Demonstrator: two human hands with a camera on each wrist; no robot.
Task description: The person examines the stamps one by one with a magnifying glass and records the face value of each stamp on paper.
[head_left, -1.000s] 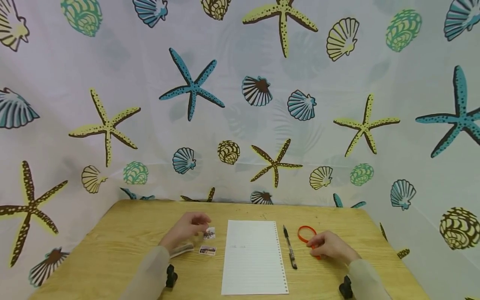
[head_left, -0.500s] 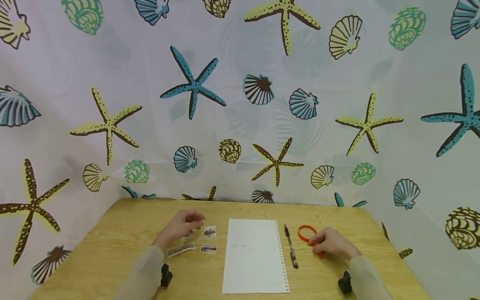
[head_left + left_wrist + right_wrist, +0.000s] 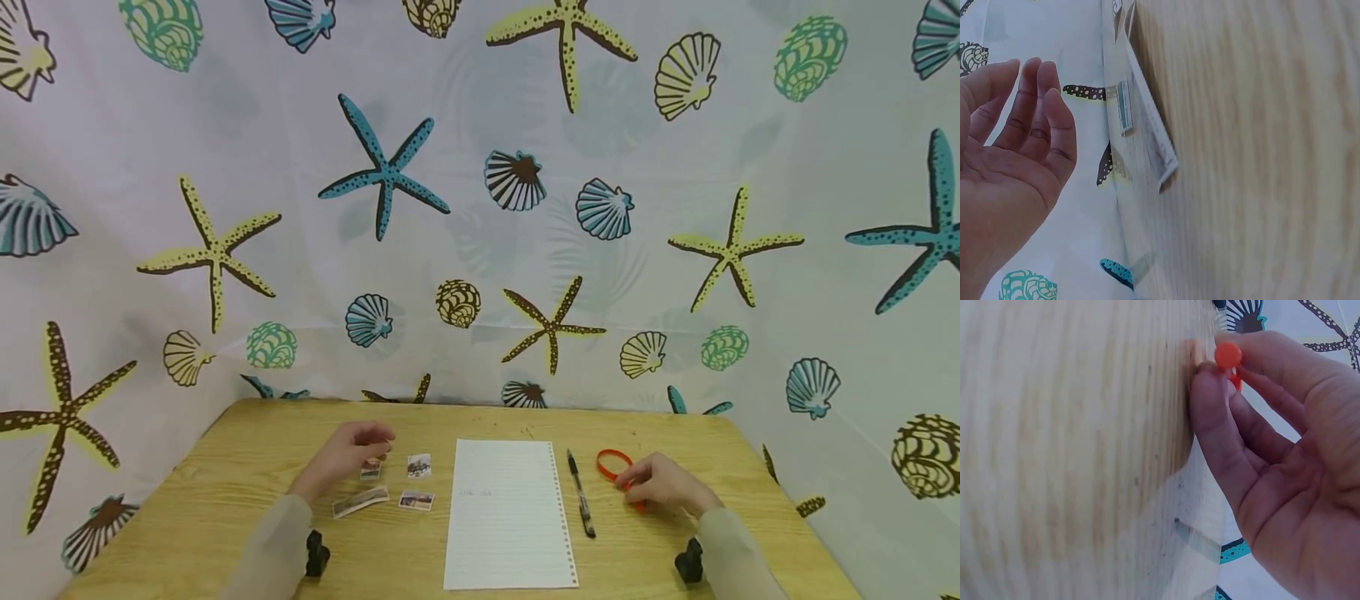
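My right hand (image 3: 663, 482) pinches the handle of a red magnifying glass (image 3: 613, 452) over the right side of the table. The handle's round end (image 3: 1229, 355) shows between thumb and fingers in the right wrist view. At left, my left hand (image 3: 345, 454) hovers with loosely bent fingers, holding nothing. Under its fingertips lies a small printed picture (image 3: 371, 472), partly covered. Two more small pictures, one square (image 3: 419, 466) and one oblong (image 3: 416, 500), lie to the right. A longer picture strip (image 3: 360, 502) lies nearer me, its edge lifted off the wood in the left wrist view.
Between the hands lies a lined sheet of paper (image 3: 510, 533) with faint writing at its left. A black pen (image 3: 580, 493) lies along its right side. The wooden table (image 3: 225, 483) meets a cloth backdrop (image 3: 465, 250) printed with starfish and shells.
My left hand has moved left, off the square picture, uncovering the strip and part of another small picture. The right hand stays on the magnifying glass, nearly still.
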